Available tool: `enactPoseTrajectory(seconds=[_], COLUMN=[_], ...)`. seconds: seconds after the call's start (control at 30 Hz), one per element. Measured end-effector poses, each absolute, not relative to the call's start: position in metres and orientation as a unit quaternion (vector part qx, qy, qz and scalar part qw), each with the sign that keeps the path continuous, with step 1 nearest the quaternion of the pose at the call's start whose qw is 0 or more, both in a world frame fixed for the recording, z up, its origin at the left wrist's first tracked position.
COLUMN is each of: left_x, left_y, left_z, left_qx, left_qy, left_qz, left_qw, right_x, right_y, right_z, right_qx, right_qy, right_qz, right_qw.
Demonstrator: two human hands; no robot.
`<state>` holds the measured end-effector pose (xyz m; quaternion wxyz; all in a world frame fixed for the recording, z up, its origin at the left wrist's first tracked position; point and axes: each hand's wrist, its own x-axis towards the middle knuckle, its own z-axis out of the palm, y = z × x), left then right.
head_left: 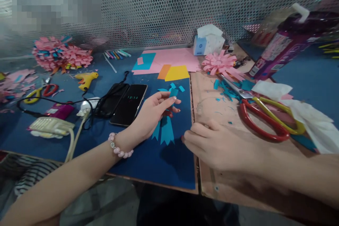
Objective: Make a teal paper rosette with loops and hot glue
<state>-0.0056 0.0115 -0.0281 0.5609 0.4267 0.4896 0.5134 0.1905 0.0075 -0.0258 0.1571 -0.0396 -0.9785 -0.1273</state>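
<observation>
My left hand [160, 107], with a pink bead bracelet [119, 147] at the wrist, pinches a small blue paper piece [173, 92] between thumb and fingers. Just below those fingers, blue paper strips [166, 132] with notched ends hang or lie over the blue tabletop; whether they join the pinched piece is hidden. My right hand [212, 144] is closed by the table seam, its fingers curled under, so anything inside cannot be seen. Small blue scraps [181, 88] lie beyond my left fingertips. Large scissors [265, 120] with red and yellow handles rest beyond my right hand.
A phone [129, 104], a yellow glue gun [86, 79] with its cord and a power strip [50, 127] are at left. Pink paper sheets [172, 60], a tissue box [209, 42] and a pink paper flower [219, 63] stand farther back. A purple bottle [287, 46] leans at right.
</observation>
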Motion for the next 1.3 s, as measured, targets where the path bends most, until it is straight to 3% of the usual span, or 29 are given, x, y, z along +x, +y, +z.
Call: enactPoseTrajectory(seconds=[0.27, 0.53, 0.67, 0.8, 0.97, 1.3], left_x=[-0.009, -0.01, -0.01, -0.009, -0.009, -0.008], left_y=[0.013, 0.014, 0.013, 0.012, 0.01, 0.01], left_z=[-0.028, -0.031, -0.031, -0.029, -0.028, -0.028], left_qx=[0.426, 0.429, 0.436, 0.445, 0.453, 0.453], left_qy=[0.479, 0.483, 0.483, 0.487, 0.487, 0.487], left_qz=[0.512, 0.496, 0.491, 0.48, 0.471, 0.465], left_qw=[0.571, 0.58, 0.579, 0.578, 0.58, 0.585], right_x=[0.216, 0.228, 0.22, 0.211, 0.205, 0.205], right_y=[0.052, 0.072, 0.054, 0.024, 0.01, 0.013], right_z=[-0.023, -0.033, -0.033, -0.028, -0.027, -0.028], right_qx=[-0.211, -0.226, -0.188, -0.121, -0.113, -0.101], right_qy=[-0.929, -0.931, -0.954, -0.983, -0.988, -0.987], right_qz=[-0.072, -0.206, -0.119, 0.003, 0.006, 0.027], right_qw=[0.296, 0.198, 0.201, 0.138, 0.105, 0.119])
